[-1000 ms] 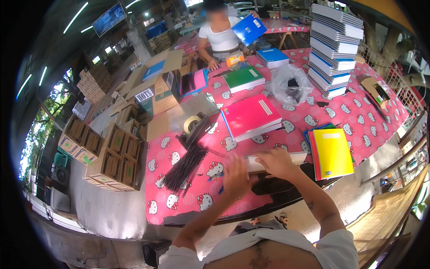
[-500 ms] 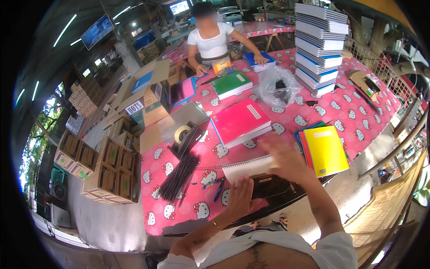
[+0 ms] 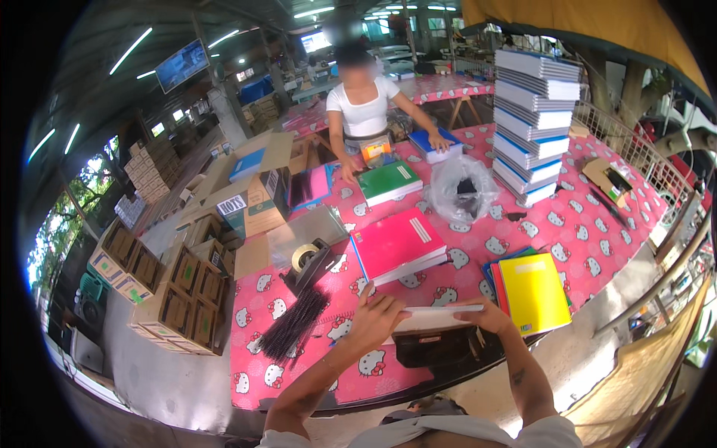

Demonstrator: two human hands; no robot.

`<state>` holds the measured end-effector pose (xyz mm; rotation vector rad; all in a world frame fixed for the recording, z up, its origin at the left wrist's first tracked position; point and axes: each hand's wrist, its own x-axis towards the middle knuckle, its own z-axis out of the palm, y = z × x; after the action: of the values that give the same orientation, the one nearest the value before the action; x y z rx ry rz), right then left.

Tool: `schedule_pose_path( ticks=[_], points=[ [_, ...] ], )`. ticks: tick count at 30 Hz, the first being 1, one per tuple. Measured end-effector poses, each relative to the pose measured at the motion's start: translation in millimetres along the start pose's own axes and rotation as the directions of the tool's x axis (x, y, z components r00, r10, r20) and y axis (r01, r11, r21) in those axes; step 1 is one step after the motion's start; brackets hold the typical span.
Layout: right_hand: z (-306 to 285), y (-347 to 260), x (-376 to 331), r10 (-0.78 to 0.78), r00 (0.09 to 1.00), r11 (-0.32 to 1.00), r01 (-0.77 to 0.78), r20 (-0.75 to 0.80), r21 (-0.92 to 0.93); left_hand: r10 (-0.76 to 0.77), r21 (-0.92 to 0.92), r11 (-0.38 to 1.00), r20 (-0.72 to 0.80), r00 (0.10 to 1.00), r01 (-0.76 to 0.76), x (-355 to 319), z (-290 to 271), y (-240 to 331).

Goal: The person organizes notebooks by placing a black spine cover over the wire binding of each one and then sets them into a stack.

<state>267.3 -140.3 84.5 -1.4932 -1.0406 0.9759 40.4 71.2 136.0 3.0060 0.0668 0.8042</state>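
Note:
Both hands hold a thin block of white paper sheets (image 3: 435,319) by its two ends, raised edge-on near the table's front. My left hand (image 3: 376,319) grips the left end, and one finger points up beside the pink notebooks. Round the right end my right hand (image 3: 489,316) is closed. Just below the sheets lies a black, dark-surfaced object (image 3: 433,349) at the table edge; its kind I cannot make out. Beyond my hands is a stack of pink notebooks (image 3: 399,243). To my right sit yellow-topped notebooks (image 3: 532,295). A bundle of black spiral binding coils (image 3: 295,325) lies left of my left hand.
A black tape dispenser (image 3: 308,263) stands beyond the coils. Farther off are green notebooks (image 3: 388,181), a clear plastic bag (image 3: 463,190) and a tall notebook stack (image 3: 534,127). Across the table a person (image 3: 364,108) touches blue notebooks (image 3: 435,143). Cartons (image 3: 175,287) stand at left.
The paper sheets have gone from lying low to being held up edge-on. My right hand has come down onto their right end; my left hand has moved up and left.

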Motion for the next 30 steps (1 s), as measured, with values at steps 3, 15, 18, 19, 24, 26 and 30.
schedule_pose_path(
  ticks=[3, 15, 18, 19, 24, 26, 30],
  points=[
    [-0.8, -1.4, -0.3, -0.037, 0.999, 0.996, 0.036, 0.008, 0.083, -0.114, 0.123, 0.988, 0.164, 0.98, 0.094, 3.9, 8.9, 6.8],
    [-4.7, 14.7, 4.6, -0.102, 0.995, 0.991, 0.1, 0.022, 0.091, -0.361, 0.171, 0.921, 0.036, 0.932, 0.35, -33.4, 80.6, 50.7],
    [1.5, 7.7, 9.8, -0.125, 0.992, 0.987, 0.125, -0.007, 0.096, -0.229, 0.174, 0.962, 0.095, 0.969, 0.21, -60.4, 89.1, 57.3],
    [-2.1, 12.4, 10.5, -0.132, 0.991, 0.984, 0.131, 0.005, 0.118, -0.323, 0.27, 0.911, -0.004, 0.946, 0.312, -23.0, 65.4, 39.6],
    [-3.0, 13.1, 8.5, -0.102, 0.994, 0.987, 0.098, 0.026, 0.128, -0.238, 0.188, 0.96, 0.173, 0.956, 0.206, -36.4, 83.7, 62.5],
    [3.1, 4.1, 6.7, -0.121, 0.993, 0.989, 0.122, -0.012, 0.083, -0.146, 0.224, 0.972, 0.34, 0.929, 0.07, -33.0, 73.0, 71.9],
    [2.1, 14.4, 7.9, -0.084, 0.996, 0.992, 0.079, 0.044, 0.098, -0.315, 0.377, 0.863, -0.12, 0.941, 0.337, 16.8, 50.7, 34.6]
  ],
)
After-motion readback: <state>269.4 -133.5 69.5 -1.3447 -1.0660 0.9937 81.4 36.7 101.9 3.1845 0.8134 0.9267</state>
